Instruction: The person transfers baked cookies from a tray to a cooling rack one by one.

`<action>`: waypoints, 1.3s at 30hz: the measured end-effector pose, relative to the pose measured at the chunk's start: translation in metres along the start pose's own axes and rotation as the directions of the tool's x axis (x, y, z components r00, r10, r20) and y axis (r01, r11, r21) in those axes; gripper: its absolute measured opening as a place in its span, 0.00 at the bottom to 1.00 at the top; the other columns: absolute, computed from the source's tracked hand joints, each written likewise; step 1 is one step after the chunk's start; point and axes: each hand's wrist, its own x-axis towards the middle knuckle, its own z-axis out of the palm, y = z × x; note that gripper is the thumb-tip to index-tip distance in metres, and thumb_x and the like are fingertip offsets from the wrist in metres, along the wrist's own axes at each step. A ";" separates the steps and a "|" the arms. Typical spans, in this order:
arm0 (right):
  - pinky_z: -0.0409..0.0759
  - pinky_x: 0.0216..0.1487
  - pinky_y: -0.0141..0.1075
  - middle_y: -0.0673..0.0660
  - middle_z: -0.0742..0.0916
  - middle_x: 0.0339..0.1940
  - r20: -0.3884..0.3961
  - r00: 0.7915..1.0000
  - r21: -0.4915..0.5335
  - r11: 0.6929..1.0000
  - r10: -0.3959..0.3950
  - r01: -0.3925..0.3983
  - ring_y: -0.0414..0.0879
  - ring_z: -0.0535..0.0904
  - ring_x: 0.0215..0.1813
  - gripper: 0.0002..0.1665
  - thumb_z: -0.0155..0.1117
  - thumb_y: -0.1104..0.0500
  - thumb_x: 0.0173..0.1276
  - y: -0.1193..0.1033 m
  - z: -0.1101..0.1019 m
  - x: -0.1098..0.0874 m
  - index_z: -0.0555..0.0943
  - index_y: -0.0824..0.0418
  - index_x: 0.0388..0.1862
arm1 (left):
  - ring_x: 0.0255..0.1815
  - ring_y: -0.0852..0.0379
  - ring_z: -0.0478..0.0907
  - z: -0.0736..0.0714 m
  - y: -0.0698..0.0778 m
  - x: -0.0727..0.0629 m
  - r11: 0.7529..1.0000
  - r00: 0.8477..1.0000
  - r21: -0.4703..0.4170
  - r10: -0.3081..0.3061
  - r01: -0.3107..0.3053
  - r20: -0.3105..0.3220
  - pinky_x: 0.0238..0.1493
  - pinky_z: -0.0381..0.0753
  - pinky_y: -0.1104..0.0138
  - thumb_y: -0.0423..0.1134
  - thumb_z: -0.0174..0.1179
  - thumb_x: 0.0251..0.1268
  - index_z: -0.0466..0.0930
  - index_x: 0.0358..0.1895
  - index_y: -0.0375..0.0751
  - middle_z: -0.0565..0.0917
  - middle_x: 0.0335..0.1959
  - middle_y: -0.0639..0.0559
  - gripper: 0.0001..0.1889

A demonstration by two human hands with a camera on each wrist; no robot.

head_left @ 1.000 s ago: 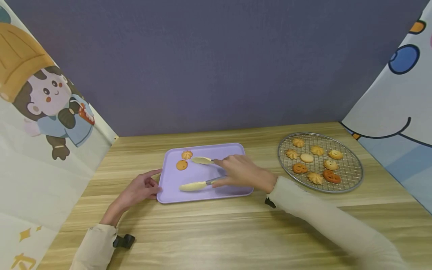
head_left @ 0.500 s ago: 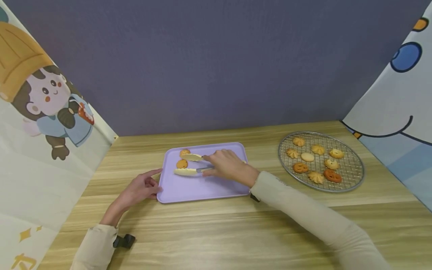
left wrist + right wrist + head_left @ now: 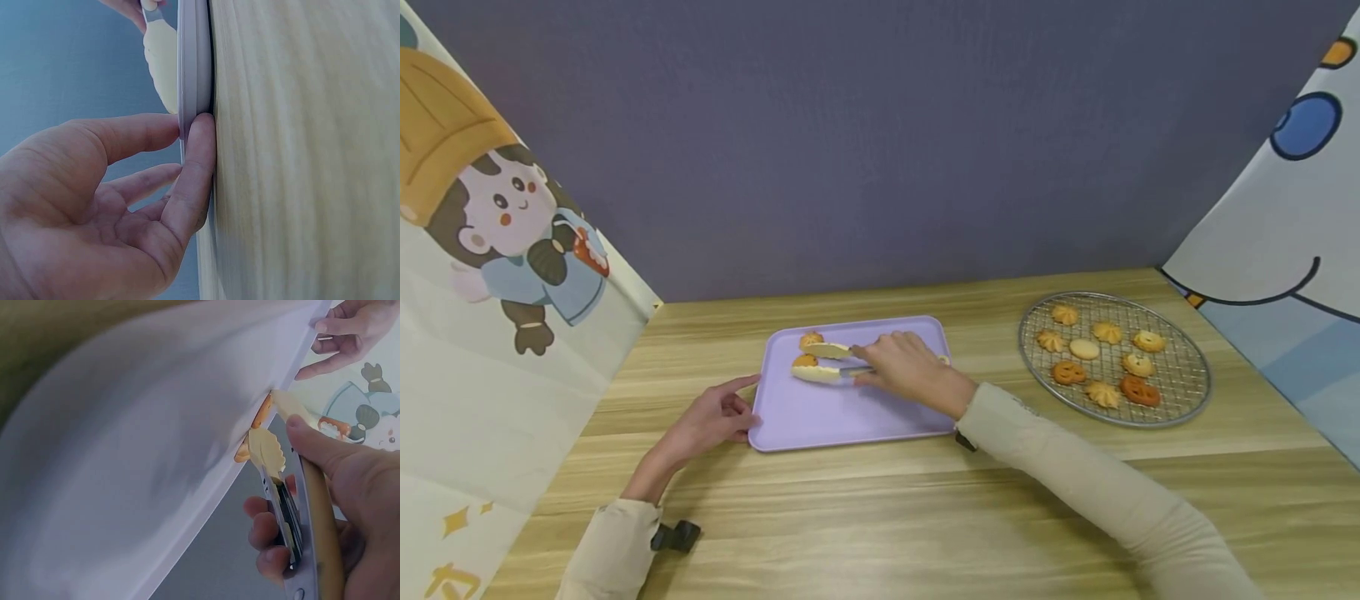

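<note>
On the wooden table lies a lilac tray (image 3: 850,417), whose left edge my left hand (image 3: 711,421) pinches between thumb and fingers; the grip shows closely in the left wrist view. My right hand (image 3: 910,367) holds food tongs (image 3: 319,525) with cream-coloured tips, thumb on one arm and fingers curled round the other. Partly apart, the tong tips stand on either side of a round orange-brown cookie (image 3: 806,360) at the tray's left. Behind it sits a flower-shaped cookie (image 3: 811,338), close to the far tip. Whether the tips touch the round cookie I cannot tell.
A round wire rack (image 3: 1187,392) at the right carries several cookies, among them pretzel shapes (image 3: 1140,391), flower shapes and a plain oval one (image 3: 1084,349). A dark partition (image 3: 880,150) rises behind the table, with printed panels at both sides.
My right hand has carried the tongs left and away from me, from the tray's middle to the round cookie. The tips have drawn closer together. The left hand keeps its place.
</note>
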 end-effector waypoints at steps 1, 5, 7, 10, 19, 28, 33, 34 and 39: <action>0.73 0.17 0.33 0.51 0.85 0.23 -0.003 1.000 -0.004 1.000 -0.002 0.002 0.41 0.74 0.19 0.24 0.71 0.43 0.64 0.002 0.000 -0.001 0.86 0.57 0.51 | 0.33 0.51 0.81 0.000 0.000 0.000 1.000 1.000 0.002 0.002 -0.002 0.000 0.34 0.88 0.64 0.26 0.61 0.65 0.56 0.75 0.26 0.80 0.34 0.39 0.36; 0.69 0.14 0.32 0.48 0.83 0.21 -0.028 0.999 -0.037 0.999 0.018 -0.019 0.38 0.70 0.17 0.25 0.72 0.41 0.62 0.013 -0.003 -0.004 0.86 0.52 0.54 | 0.34 0.51 0.81 0.001 0.000 0.000 1.000 1.000 0.001 0.011 -0.011 0.004 0.34 0.88 0.64 0.26 0.61 0.65 0.56 0.75 0.26 0.80 0.35 0.39 0.36; 0.66 0.13 0.32 0.47 0.82 0.20 -0.045 0.999 -0.051 0.998 0.023 -0.025 0.37 0.67 0.16 0.27 0.72 0.40 0.61 0.019 -0.005 -0.007 0.86 0.51 0.55 | 0.34 0.51 0.81 0.001 0.001 0.000 1.000 1.000 -0.006 0.012 -0.012 0.003 0.34 0.88 0.64 0.26 0.61 0.65 0.56 0.75 0.26 0.80 0.35 0.38 0.36; 0.63 0.13 0.30 0.46 0.80 0.17 -0.055 0.998 -0.045 0.999 0.017 -0.020 0.36 0.64 0.14 0.28 0.72 0.41 0.62 0.024 -0.008 -0.011 0.85 0.52 0.58 | 0.34 0.50 0.82 0.000 0.002 -0.001 1.000 1.000 -0.006 0.010 -0.010 0.005 0.34 0.88 0.63 0.26 0.61 0.66 0.56 0.75 0.26 0.80 0.36 0.38 0.36; 0.61 0.10 0.27 0.45 0.77 0.16 -0.071 0.997 0.013 1.000 0.023 -0.022 0.35 0.63 0.13 0.27 0.71 0.44 0.65 0.031 -0.021 -0.032 0.84 0.55 0.60 | 0.35 0.50 0.82 -0.001 0.001 -0.003 1.000 1.000 -0.012 0.003 -0.002 0.013 0.36 0.88 0.62 0.28 0.61 0.66 0.55 0.75 0.26 0.80 0.37 0.38 0.36; 0.58 0.10 0.29 0.49 0.81 0.20 -0.129 0.991 -0.010 0.999 0.032 -0.034 0.35 0.60 0.13 0.28 0.71 0.45 0.65 0.038 -0.031 -0.054 0.83 0.55 0.60 | 0.36 0.50 0.81 -0.001 0.001 -0.002 1.000 1.000 -0.025 0.005 -0.004 0.014 0.36 0.88 0.62 0.27 0.61 0.66 0.55 0.75 0.27 0.80 0.37 0.37 0.36; 0.57 0.09 0.28 0.47 0.80 0.19 -0.151 0.988 -0.021 0.999 0.035 -0.039 0.34 0.58 0.12 0.29 0.70 0.44 0.65 0.043 -0.034 -0.065 0.83 0.55 0.61 | 0.36 0.50 0.82 -0.002 0.001 -0.003 0.999 1.000 -0.036 0.004 -0.003 0.013 0.36 0.88 0.62 0.26 0.61 0.66 0.55 0.75 0.26 0.79 0.37 0.37 0.37; 0.56 0.09 0.27 0.47 0.79 0.18 -0.156 0.987 -0.026 0.999 0.036 -0.041 0.34 0.58 0.12 0.29 0.70 0.44 0.65 0.044 -0.035 -0.068 0.83 0.55 0.61 | 0.36 0.49 0.82 -0.002 0.001 -0.003 0.999 1.000 -0.036 0.005 -0.004 0.012 0.36 0.88 0.62 0.26 0.61 0.66 0.55 0.75 0.26 0.79 0.37 0.37 0.37; 0.55 0.09 0.25 0.49 0.83 0.21 -0.176 0.983 -0.037 0.998 0.049 -0.056 0.33 0.57 0.12 0.29 0.71 0.43 0.65 0.050 -0.039 -0.081 0.83 0.56 0.61 | 0.36 0.50 0.81 -0.001 0.001 -0.002 1.000 1.000 -0.028 0.002 -0.002 0.012 0.36 0.88 0.62 0.27 0.61 0.66 0.55 0.75 0.27 0.79 0.38 0.37 0.36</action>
